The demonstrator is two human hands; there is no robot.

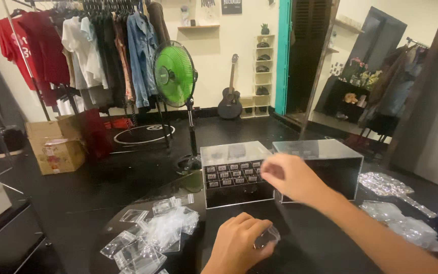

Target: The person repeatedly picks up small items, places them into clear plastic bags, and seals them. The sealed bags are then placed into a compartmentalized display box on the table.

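My left hand rests low on the dark round table, fingers curled around a small clear plastic bag. My right hand reaches forward, blurred, its fingers at the front of a clear acrylic case that holds rows of small tagged items. A second clear acrylic box stands just right of the first, behind my right hand.
A heap of small clear bags lies at the table's left. More clear packets lie to the right. Beyond the table stand a green fan, a clothes rack, a cardboard box, and a guitar.
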